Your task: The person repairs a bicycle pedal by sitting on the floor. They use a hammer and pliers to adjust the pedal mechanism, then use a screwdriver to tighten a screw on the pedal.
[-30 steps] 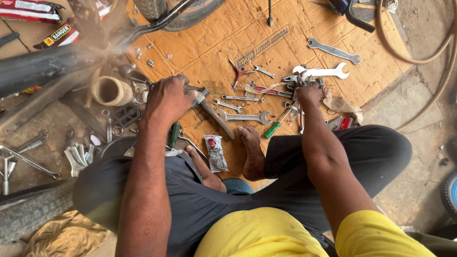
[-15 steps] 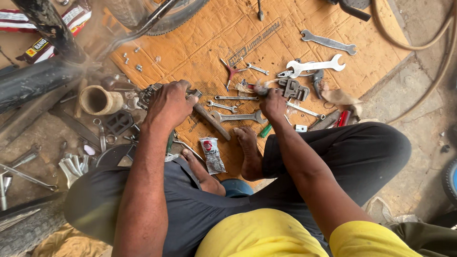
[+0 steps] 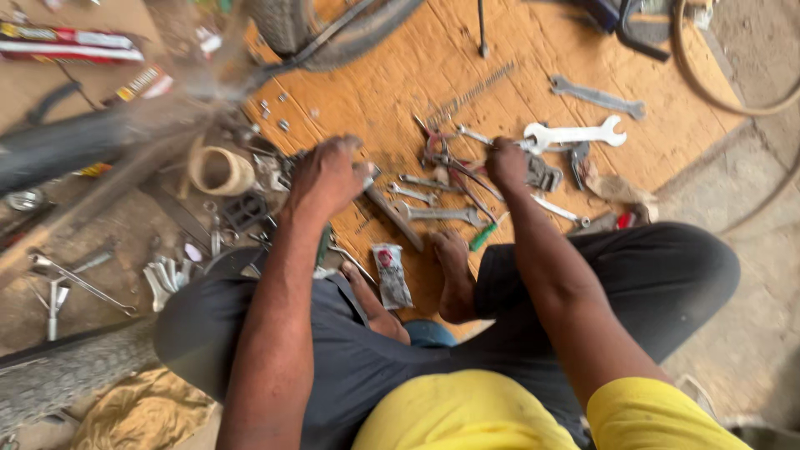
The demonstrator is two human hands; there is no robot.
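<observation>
A plywood board [image 3: 467, 67] covers the ground ahead, a tyre [image 3: 333, 25] lying at its eleven o'clock edge. The left hand [image 3: 327, 175] clenches over a dark metal part at the board's nine o'clock side; what it grips is hidden. The right hand [image 3: 507, 162] pinches into a tool pile [image 3: 450, 179], fingers curled, grasp unclear. A white spanner [image 3: 575, 133] lies just at the right hand's three o'clock, long axis left-right; pliers [image 3: 433, 146] sit at its nine o'clock, between the hands.

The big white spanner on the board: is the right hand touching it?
Apart. The head view shows bare board between the right hand and the white spanner.
</observation>
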